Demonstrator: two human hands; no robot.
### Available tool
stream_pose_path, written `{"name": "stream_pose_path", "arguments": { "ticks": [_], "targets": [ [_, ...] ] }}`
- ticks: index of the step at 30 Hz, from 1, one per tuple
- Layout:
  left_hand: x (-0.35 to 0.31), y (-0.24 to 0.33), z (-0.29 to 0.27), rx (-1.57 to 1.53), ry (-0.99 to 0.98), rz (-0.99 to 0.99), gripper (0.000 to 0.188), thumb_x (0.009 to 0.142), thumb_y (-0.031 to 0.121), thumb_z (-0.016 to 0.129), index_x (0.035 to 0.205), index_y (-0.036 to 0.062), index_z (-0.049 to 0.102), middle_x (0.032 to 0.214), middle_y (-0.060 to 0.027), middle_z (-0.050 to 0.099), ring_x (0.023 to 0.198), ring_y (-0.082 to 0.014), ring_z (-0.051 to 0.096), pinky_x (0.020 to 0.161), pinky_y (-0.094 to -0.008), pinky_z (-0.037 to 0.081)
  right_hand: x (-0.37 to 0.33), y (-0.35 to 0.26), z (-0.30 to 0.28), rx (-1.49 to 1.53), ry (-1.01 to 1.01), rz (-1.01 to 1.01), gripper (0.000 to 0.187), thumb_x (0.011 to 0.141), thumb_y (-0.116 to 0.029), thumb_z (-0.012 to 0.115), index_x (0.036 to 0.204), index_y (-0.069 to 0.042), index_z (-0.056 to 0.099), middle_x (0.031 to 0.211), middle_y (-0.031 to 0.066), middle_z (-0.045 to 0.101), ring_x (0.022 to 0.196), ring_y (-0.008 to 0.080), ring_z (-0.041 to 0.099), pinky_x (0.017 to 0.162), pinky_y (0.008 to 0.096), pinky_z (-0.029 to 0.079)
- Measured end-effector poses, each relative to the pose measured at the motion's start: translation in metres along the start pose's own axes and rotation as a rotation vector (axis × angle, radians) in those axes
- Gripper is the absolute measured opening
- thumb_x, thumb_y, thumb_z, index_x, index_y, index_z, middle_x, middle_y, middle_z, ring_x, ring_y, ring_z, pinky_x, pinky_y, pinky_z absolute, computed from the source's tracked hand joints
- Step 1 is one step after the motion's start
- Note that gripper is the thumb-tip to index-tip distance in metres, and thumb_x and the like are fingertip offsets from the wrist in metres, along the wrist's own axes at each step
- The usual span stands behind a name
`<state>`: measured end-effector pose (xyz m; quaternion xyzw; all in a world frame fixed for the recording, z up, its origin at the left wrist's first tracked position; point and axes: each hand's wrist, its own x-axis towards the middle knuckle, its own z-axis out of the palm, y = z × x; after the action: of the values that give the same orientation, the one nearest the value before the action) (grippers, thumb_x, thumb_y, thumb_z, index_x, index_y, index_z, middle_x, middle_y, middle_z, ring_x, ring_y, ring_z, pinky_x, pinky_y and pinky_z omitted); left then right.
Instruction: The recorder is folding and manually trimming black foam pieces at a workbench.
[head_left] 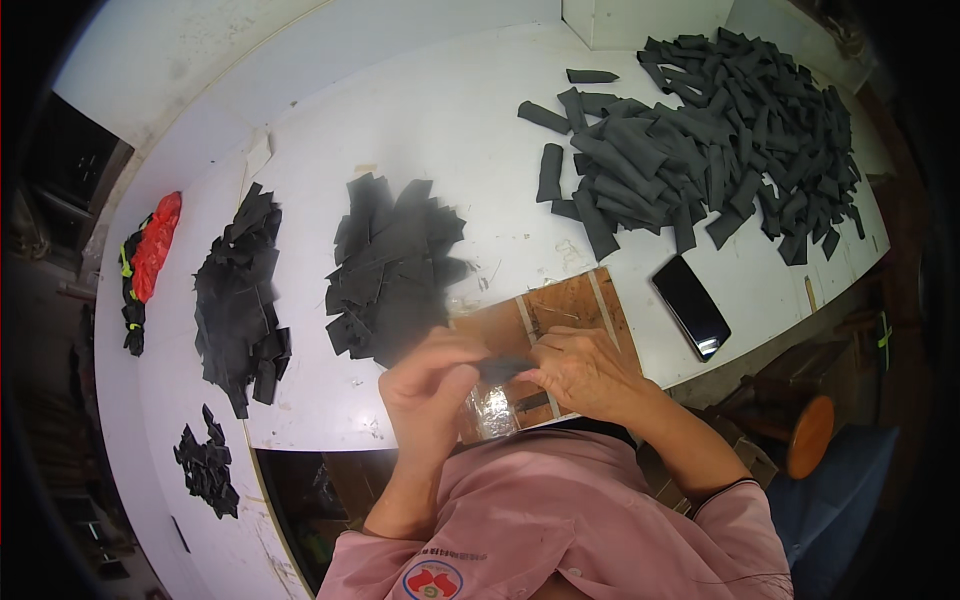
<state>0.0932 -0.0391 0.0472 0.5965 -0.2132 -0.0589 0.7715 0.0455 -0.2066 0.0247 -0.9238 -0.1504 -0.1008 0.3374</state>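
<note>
Between my two hands, just above the table's near edge, is a small dark grey fabric piece [503,369]. My left hand [430,375] has its fingers curled at the piece's left end. At its other end, my right hand [580,370] pinches it with thumb and fingers. Under the hands lies a brown board [617,318] with pale strips and some clear tape [493,412] on it. Just beyond my left hand is a heap of flat dark fabric pieces [395,265]. The fingertips partly hide the held piece.
Rolled dark fabric tubes [700,140] form a large pile at the far right. A black phone [691,308] lies right of the board. Further left are another fabric heap [240,300], small dark scraps [207,465] and a red plastic bag [157,250]. A wooden stool [810,437] stands below right.
</note>
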Motion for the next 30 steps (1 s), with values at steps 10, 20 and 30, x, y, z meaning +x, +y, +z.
{"name": "stream_pose_path", "arguments": {
  "ticks": [10, 20, 30],
  "targets": [
    [-0.012, -0.006, -0.015, 0.178, 0.072, 0.104, 0.008, 0.078, 0.006, 0.058, 0.08, -0.0018, 0.058, 0.076, -0.0095, 0.06, 0.072, -0.0191, 0.053, 0.069, -0.0289, 0.04, 0.004, -0.004, -0.007, -0.017, -0.114, -0.002, 0.022, 0.072, -0.022, 0.063, 0.065, -0.003, 0.053, 0.059, 0.0097, 0.052, 0.059, 0.0255, 0.055, 0.052, 0.0342, 0.043],
    [-0.039, -0.089, -0.074, 1.396, 0.185, -0.024, 0.034, 0.069, 0.008, 0.064, 0.1, -0.0001, 0.052, 0.097, -0.0165, 0.052, 0.091, -0.0302, 0.05, 0.074, -0.034, 0.043, -0.005, -0.009, -0.013, 0.729, 0.342, 0.596, 0.027, 0.087, -0.024, 0.044, 0.084, 0.0, 0.057, 0.061, 0.0003, 0.048, 0.056, 0.0053, 0.044, 0.051, 0.0206, 0.035],
    [-0.04, -0.113, -0.1, 1.374, 0.391, 0.05, 0.005, 0.071, 0.004, 0.06, 0.072, 0.0002, 0.056, 0.086, -0.015, 0.053, 0.076, -0.0324, 0.051, 0.067, -0.036, 0.042, 0.004, -0.036, 0.074, 0.577, -0.253, 0.301, 0.021, 0.083, -0.016, 0.051, 0.074, 0.002, 0.055, 0.062, 0.0118, 0.056, 0.054, 0.0199, 0.056, 0.052, 0.029, 0.042]
  ]
}}
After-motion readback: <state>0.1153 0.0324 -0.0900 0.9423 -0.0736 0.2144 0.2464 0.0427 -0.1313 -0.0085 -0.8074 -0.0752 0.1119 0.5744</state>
